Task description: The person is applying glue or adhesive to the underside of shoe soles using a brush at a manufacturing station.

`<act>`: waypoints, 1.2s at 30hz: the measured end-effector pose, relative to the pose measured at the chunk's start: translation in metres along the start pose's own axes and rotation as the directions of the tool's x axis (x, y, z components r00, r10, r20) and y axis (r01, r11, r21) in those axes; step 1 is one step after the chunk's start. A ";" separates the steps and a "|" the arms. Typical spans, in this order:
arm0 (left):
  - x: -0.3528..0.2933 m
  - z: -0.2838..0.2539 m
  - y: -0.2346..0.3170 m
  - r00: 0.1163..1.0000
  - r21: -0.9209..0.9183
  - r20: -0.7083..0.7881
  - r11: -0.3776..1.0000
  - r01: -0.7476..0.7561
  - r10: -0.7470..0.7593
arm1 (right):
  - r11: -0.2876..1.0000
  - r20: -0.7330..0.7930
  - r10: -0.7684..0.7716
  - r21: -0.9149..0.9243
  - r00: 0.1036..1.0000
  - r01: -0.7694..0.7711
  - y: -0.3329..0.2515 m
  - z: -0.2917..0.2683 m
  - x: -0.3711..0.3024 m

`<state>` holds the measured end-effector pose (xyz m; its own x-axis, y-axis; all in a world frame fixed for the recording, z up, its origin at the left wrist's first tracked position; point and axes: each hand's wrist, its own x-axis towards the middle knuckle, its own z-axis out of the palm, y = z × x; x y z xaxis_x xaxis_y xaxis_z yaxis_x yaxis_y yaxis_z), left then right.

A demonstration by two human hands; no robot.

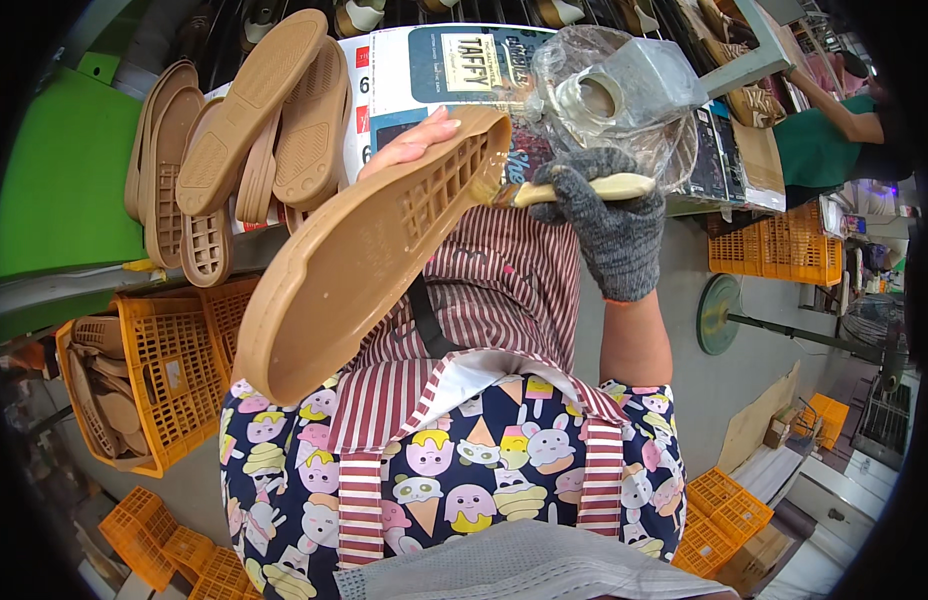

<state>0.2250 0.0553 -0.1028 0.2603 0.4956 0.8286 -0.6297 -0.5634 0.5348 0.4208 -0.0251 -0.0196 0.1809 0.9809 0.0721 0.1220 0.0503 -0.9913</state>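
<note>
A tan shoe sole (329, 265) is tilted up in front of my chest, its hollow inner side with a grid of square pockets facing me. My bare left hand (412, 146) grips it from behind near the far end; only some fingers show. In a grey knitted glove, my right hand (612, 215) is closed round the pale handle of a brush (584, 190). The bristles touch the inside of the sole beside the grid. Just beyond the right hand, a grey metal container (634, 85) with a round opening sits among clear plastic film (574, 60).
More tan soles (249, 110) are stacked at the left on a printed sheet (384, 60), beside a green surface (64, 180). An orange crate (184, 370) holding soles stands below left. At the right are another person's arm (844, 110) and an orange crate (784, 245).
</note>
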 end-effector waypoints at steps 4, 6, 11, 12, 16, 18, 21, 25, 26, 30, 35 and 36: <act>0.009 -0.013 0.012 0.974 -0.002 0.187 0.991 0.133 -0.130 | 0.997 0.074 -0.020 -0.070 0.997 0.026 -0.005 0.001 -0.006; 0.023 -0.001 0.048 0.907 -0.115 0.015 0.900 0.420 -0.421 | 0.965 0.096 0.039 0.254 0.995 -0.062 -0.020 0.006 -0.009; 0.025 -0.011 0.058 0.814 0.508 -0.017 0.696 0.507 -0.581 | 0.937 -0.204 -0.305 0.110 0.930 0.332 -0.018 -0.023 -0.007; 0.022 -0.010 0.055 0.825 0.519 -0.017 0.700 0.490 -0.565 | 0.931 -0.292 -0.331 0.056 0.897 0.361 -0.009 -0.029 -0.006; 0.010 -0.017 0.051 0.728 -0.160 -0.028 0.723 0.673 -0.684 | 0.959 -0.292 -0.277 -0.021 0.916 0.283 -0.012 -0.027 -0.002; 0.010 -0.002 0.053 0.554 -0.375 -0.169 0.573 0.729 -0.815 | 0.890 -0.141 -0.455 -0.034 0.879 0.455 -0.021 -0.016 0.006; 0.010 -0.010 0.055 0.431 -0.744 -0.002 0.289 0.602 -0.903 | 0.816 0.090 -0.556 -0.126 0.826 0.564 -0.019 -0.013 0.016; 0.017 -0.012 0.061 0.482 -0.844 0.110 0.174 0.507 -0.869 | 0.627 0.367 -0.613 -0.313 0.700 0.713 -0.011 -0.013 0.032; 0.020 -0.011 0.065 0.392 -0.840 0.066 0.161 0.518 -0.917 | 0.628 0.363 -0.609 -0.321 0.705 0.709 -0.011 -0.013 0.034; 0.018 -0.018 0.062 0.379 -0.856 0.126 0.093 0.508 -0.917 | 0.658 0.476 -0.526 -0.298 0.705 0.692 -0.011 -0.011 0.038; 0.007 -0.024 0.059 0.434 -0.834 0.185 0.092 0.544 -0.882 | 0.594 0.504 -0.565 -0.301 0.653 0.746 -0.005 -0.014 0.052; 0.007 -0.023 0.060 0.451 -0.825 0.200 0.099 0.557 -0.870 | 0.577 0.492 -0.575 -0.322 0.653 0.750 -0.004 -0.017 0.052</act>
<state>0.1719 0.0401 -0.0685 0.8115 0.5814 -0.0582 -0.5210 0.7651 0.3783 0.4461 0.0230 -0.0104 -0.4324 0.7046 0.5626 0.5208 0.7045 -0.4821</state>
